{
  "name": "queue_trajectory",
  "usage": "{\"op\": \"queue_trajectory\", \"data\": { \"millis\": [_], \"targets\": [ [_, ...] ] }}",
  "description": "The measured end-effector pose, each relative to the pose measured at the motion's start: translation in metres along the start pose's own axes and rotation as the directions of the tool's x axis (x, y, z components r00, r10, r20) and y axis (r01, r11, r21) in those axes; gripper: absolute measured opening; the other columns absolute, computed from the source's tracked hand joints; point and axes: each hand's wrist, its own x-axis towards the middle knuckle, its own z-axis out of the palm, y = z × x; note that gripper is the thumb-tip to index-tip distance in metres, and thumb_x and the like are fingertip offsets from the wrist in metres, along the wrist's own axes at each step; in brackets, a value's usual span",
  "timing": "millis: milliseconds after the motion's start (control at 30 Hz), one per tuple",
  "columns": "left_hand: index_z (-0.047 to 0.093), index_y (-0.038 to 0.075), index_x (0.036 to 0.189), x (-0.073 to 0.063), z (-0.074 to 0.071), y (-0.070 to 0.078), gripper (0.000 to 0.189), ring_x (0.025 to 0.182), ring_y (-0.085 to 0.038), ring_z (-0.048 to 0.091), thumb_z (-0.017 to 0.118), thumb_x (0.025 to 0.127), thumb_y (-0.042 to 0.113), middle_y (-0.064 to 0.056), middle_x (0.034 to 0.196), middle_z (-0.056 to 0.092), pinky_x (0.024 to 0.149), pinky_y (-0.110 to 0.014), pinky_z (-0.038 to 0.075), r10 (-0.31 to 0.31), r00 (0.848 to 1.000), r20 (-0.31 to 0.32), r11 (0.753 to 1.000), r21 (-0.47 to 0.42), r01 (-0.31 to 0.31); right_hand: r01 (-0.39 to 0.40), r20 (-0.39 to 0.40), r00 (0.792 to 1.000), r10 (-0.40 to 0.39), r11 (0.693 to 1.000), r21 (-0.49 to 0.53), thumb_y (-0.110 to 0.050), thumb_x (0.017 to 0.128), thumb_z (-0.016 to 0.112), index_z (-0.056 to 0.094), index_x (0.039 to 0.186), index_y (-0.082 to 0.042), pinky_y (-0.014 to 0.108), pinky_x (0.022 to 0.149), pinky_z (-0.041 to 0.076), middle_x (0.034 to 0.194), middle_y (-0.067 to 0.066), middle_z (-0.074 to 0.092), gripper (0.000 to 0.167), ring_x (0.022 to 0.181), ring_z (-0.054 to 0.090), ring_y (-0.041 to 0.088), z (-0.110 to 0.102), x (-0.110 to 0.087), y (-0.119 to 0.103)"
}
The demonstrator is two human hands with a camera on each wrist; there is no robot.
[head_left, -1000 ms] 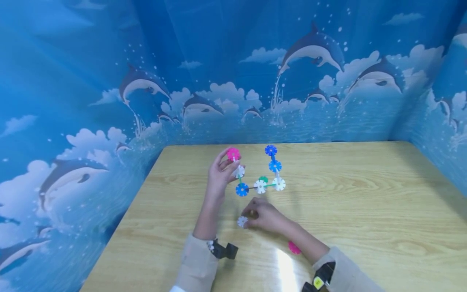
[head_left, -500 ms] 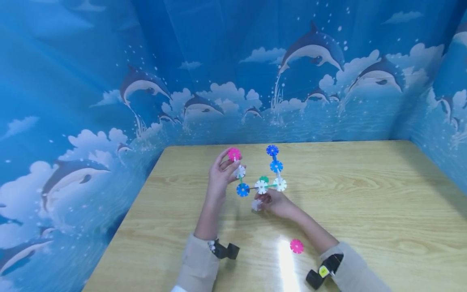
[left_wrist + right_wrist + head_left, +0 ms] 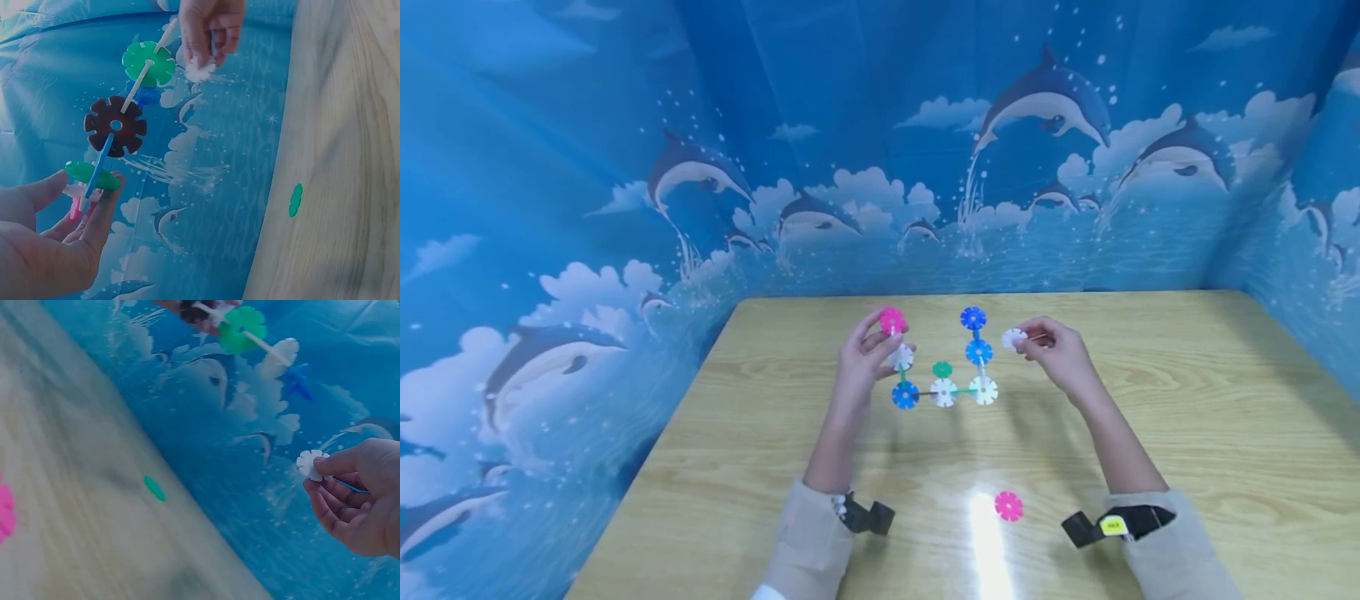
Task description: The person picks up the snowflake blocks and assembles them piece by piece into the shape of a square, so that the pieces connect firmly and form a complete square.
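My left hand (image 3: 859, 367) holds the left upright of a U-shaped chain of interlocking snowflake discs, near its white disc (image 3: 902, 358). A pink disc (image 3: 892, 321) tops that side, while a dark blue disc (image 3: 973, 318) tops the other. Brown (image 3: 128, 134) and green (image 3: 140, 56) connecting discs show in the left wrist view. To the right of the chain, apart from it, my right hand (image 3: 1063, 358) pinches a white snowflake disc (image 3: 307, 464) between thumb and fingers. A thin edge behind this disc is partly hidden by the fingers.
A pink disc (image 3: 1009, 506) lies on the wooden table (image 3: 1187, 400) towards the front. Farther back lies a green disc (image 3: 942, 369), seen just above the chain's bottom row. A blue dolphin-print curtain (image 3: 865, 150) stands behind and at the sides.
My right hand has carried the white disc from below the chain up to its right side. The left hand and the chain have shifted slightly right. The pink disc on the table is uncovered.
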Motion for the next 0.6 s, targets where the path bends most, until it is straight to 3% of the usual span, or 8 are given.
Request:
{"op": "queue_trajectory", "data": {
  "millis": [267,600],
  "targets": [
    [0.043,0.007,0.135,-0.001,0.010,-0.008,0.053,0.086,-0.024,0.065,0.063,0.086,0.007,-0.016,0.112,0.060,0.072,-0.032,0.056,-0.034,0.998,0.047,0.997,0.078,0.030,0.036,-0.092,0.995,-0.034,0.999,0.029,-0.018,0.091,0.059,0.054,0.112,0.007,0.016,0.068,0.052,0.097,0.013,0.056,0.033,0.080,0.056,0.012,-0.018,-0.009,-0.022],
    [0.045,0.011,0.134,-0.005,0.025,-0.016,0.053,0.090,-0.023,0.062,0.065,0.085,0.010,-0.011,0.108,0.062,0.070,-0.033,0.056,-0.062,0.994,0.085,0.984,0.172,0.047,0.114,-0.068,0.991,-0.112,0.993,0.029,-0.022,0.090,0.061,0.057,0.107,0.004,0.016,0.069,0.051,0.093,0.011,0.058,0.031,0.080,0.058,0.015,-0.004,-0.022,-0.047]
  ]
}}
